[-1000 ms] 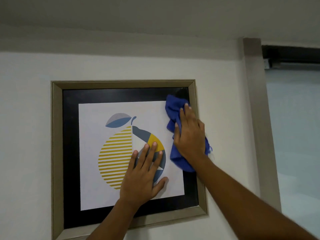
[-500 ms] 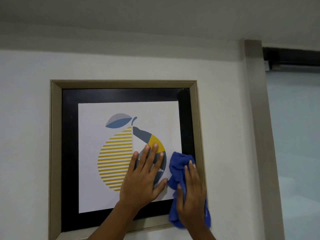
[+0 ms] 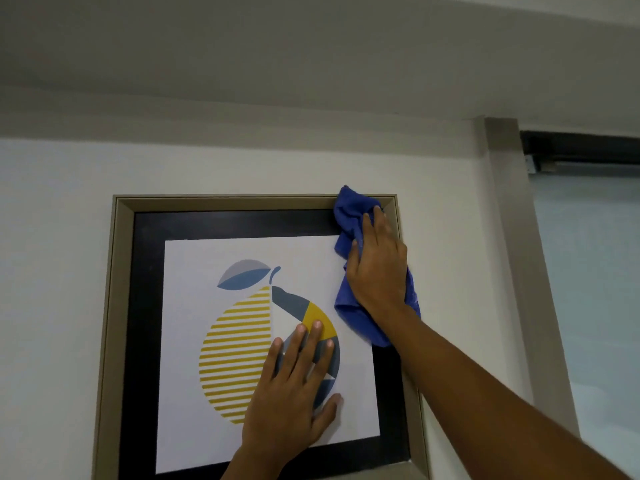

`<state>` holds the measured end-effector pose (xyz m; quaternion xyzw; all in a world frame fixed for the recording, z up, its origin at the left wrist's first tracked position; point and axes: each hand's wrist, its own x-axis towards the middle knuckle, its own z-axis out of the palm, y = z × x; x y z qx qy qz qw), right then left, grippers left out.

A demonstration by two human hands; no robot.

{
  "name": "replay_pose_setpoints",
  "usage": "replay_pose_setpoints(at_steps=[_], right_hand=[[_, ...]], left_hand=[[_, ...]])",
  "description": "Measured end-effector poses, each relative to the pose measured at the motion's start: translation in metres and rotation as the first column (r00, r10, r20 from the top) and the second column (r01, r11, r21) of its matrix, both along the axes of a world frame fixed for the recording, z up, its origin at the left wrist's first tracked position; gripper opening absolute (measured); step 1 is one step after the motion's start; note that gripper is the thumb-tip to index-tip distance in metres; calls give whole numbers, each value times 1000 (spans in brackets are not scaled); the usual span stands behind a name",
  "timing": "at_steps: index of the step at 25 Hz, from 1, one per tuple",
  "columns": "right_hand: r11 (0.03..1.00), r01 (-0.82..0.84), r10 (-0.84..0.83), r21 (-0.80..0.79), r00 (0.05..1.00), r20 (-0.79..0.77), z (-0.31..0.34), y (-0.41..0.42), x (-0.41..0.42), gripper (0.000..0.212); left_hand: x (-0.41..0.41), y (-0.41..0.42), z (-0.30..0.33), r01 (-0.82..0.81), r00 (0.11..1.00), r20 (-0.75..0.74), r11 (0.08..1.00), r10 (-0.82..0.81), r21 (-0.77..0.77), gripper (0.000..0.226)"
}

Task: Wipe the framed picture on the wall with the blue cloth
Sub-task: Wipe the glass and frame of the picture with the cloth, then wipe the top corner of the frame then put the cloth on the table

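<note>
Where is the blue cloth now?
In the head view, the cloth is under the right hand, pressed on the upper right corner of the frame, beside the print.

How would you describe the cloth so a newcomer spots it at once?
Find the framed picture on the white wall. At its upper right corner, the right hand presses a crumpled cloth over the frame edge. It is the only solid bright blue thing there; the left hand lies bare on the print.
</note>
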<state>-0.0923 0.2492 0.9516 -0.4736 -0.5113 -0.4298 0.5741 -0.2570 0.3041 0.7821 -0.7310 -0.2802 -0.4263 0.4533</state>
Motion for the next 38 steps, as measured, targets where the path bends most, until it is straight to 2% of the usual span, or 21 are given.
replay_pose_setpoints(at_steps=[3, 6, 11, 14, 18, 21, 24, 29, 33, 36, 38], right_hand=[[1000, 5, -5, 1, 1000, 1, -19, 1, 2, 52], [1000, -13, 13, -6, 1000, 6, -87, -1, 6, 56], [949, -10, 40, -316, 995, 89, -228, -33, 16, 81], [900, 12, 73, -436, 981, 178, -248, -59, 33, 74], [878, 9, 95, -479, 977, 192, -268, -93, 56, 61], [848, -3, 60, -530, 994, 90, -313, -125, 81, 56], [770, 33, 31, -637, 996, 89, -379, -170, 117, 67], [567, -8, -89, -824, 993, -71, -503, -257, 168, 70], [350, -49, -192, -935, 974, -123, -638, -338, 206, 79], [152, -125, -233, -980, 959, -158, -756, -397, 220, 84], [81, -144, -258, -986, 953, -160, -828, -425, 224, 85]], left_hand=[[0, -3, 0, 18, 1000, -1, 1000, -18, -4, 75], [-1, -3, 0, 38, 999, -5, 999, -38, 0, 74], [0, -9, 0, 23, 1000, -19, 998, -25, -66, 75], [13, -25, -16, 77, 995, -56, 985, -87, -152, 71], [58, -48, -67, 213, 966, -94, 949, -240, -234, 71], [95, -65, -110, 241, 946, -144, 928, -290, -284, 66], [133, -86, -169, 272, 888, -266, 893, -377, -358, 60], [208, -143, -306, 258, 785, -349, 782, -512, -567, 61], [256, -215, -460, 219, 698, -310, 605, -646, -766, 63], [269, -273, -586, 103, 625, -299, 456, -721, -884, 65], [270, -303, -662, 7, 599, -309, 390, -739, -921, 66]])
